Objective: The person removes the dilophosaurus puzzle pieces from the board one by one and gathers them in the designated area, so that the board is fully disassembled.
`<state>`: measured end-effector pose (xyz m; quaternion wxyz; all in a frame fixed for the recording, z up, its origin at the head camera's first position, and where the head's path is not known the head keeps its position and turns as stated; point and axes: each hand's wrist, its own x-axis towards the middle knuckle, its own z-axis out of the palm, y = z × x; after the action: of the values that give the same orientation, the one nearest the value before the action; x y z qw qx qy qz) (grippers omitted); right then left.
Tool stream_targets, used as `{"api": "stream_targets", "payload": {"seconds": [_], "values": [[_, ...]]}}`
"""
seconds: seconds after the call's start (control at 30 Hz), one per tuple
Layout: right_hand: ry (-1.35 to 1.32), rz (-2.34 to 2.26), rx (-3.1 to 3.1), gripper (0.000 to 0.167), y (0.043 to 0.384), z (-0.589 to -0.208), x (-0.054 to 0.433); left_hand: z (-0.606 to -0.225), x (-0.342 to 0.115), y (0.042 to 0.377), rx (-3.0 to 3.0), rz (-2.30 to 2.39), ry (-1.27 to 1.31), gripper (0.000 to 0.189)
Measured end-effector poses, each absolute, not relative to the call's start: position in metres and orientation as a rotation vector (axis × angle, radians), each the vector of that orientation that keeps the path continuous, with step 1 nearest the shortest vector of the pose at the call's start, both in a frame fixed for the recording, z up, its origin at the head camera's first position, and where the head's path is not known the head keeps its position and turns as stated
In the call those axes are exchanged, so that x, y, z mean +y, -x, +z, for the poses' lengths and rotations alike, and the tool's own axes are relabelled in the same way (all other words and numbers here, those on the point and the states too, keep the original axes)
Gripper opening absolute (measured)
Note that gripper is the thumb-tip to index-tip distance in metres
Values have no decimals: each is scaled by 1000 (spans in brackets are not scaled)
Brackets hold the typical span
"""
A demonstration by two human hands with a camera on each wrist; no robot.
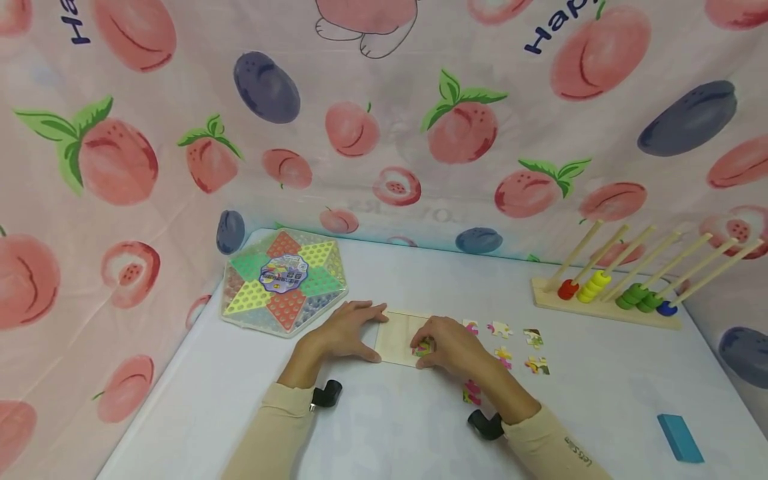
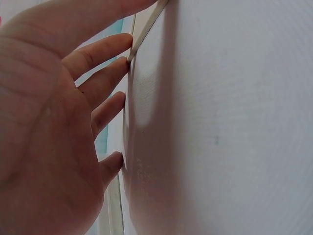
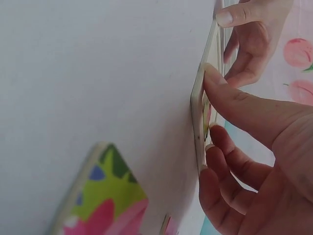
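A pale wooden puzzle board (image 1: 393,337) lies flat on the white table. My left hand (image 1: 345,331) rests along its left side, fingers extended and spread from the thumb; in the left wrist view, fingertips (image 2: 124,61) touch the board's edge. Over the board's right part, my right hand (image 1: 453,348) pinches a colourful jigsaw piece (image 1: 422,347) between thumb and fingers. The right wrist view shows that piece (image 3: 207,115) against the board, partly hidden by the fingers. Loose jigsaw pieces (image 1: 534,338) are spread to the right of the board, one partly under the right forearm.
A star-patterned Chinese checkers set (image 1: 282,280) lies at the back left. A wooden peg stand (image 1: 606,310) with coloured beads stands at the back right. Near the right front is a blue block (image 1: 681,438). A fruit-print curtain (image 1: 360,180) hangs behind the table.
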<state>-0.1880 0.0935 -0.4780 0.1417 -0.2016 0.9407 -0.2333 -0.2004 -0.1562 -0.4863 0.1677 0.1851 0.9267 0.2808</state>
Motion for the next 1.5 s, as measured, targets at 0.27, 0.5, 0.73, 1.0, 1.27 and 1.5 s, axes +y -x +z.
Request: {"api": "stream_targets", "payload": {"seconds": [0.27,0.5,0.73,1.0,1.27,1.5], "values": [[540,-692,2706,23,187,-479,94,-485,-156,200,2636,799,-530,84],[511,-686,2731,22,186,-480,95,-484,-156,201,2633,791,-523,84],[477,-688,2713,27,189,-479,93,-484,-156,201,2630,804,-522,84],[497,-677,2691,36,191,-478,93,-487,-157,201,2628,817,-525,83],[507,-679,2669,33,193,-478,92,-489,-157,202,2631,807,-533,83],[556,-745,2660,28,190,-478,93,-490,-157,203,2635,798,-529,84]]}}
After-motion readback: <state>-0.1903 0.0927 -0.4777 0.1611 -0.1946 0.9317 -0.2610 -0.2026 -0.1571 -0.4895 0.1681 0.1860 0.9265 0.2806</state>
